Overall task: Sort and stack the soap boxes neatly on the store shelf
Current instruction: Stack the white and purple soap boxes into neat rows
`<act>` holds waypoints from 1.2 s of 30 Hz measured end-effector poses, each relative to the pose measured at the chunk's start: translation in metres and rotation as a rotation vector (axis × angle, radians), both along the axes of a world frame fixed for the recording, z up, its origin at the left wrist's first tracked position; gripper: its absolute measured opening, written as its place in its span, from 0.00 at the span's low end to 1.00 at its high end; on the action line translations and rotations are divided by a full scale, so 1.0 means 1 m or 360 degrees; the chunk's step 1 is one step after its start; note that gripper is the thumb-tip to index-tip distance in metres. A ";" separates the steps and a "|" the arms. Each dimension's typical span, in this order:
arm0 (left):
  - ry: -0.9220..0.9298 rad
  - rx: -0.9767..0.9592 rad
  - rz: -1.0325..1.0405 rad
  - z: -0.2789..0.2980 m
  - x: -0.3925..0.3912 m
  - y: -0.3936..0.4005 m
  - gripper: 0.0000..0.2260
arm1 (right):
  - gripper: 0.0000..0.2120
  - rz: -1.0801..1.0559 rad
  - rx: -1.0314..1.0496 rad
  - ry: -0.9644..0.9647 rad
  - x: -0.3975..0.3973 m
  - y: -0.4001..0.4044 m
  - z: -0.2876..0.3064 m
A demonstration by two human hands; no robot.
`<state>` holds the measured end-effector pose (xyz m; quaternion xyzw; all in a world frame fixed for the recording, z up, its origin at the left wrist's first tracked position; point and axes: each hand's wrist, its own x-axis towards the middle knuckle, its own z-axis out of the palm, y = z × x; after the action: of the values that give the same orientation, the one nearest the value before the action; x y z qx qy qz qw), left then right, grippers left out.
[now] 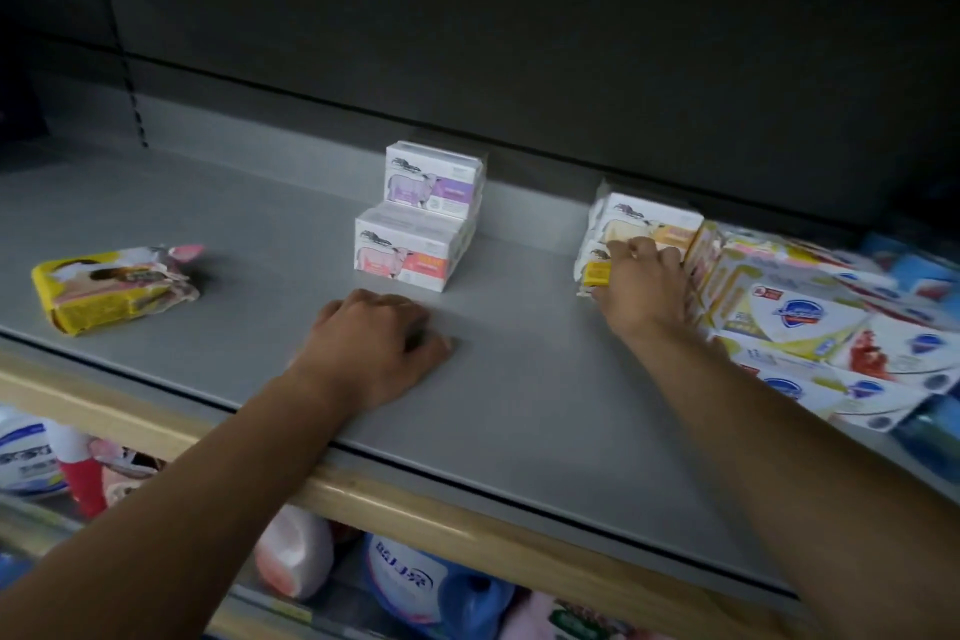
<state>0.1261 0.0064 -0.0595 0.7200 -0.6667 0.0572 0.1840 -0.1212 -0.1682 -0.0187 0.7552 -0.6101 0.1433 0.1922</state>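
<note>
On the grey shelf [208, 203] two white soap boxes stand in the middle: one with a purple label [434, 182] at the back and one with an orange label [410, 250] in front of it. To the right a stack of white and yellow soap boxes [649, 224] leans against a pile of larger soap boxes [795, 312]. My right hand [644, 286] grips the lower yellow box [597, 273] of that stack. My left hand [379, 343] rests on the shelf in front of the orange-label box, fingers curled, holding nothing that I can see.
A torn yellow soap pack [114, 288] lies at the left of the shelf. A wooden front edge [415, 509] borders the shelf. Below it stand detergent bottles [415, 587] and other goods. Blue packs [924, 265] sit at the far right.
</note>
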 end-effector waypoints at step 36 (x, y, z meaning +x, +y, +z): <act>0.0923 -0.0451 -0.0401 0.013 -0.006 0.024 0.19 | 0.08 0.1197 0.1216 -0.2472 0.050 0.131 -0.017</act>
<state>0.1203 0.0302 -0.0464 0.5857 -0.6556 -0.0810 0.4696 -0.0716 -0.0367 -0.0361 0.6076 -0.2894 0.4494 -0.5874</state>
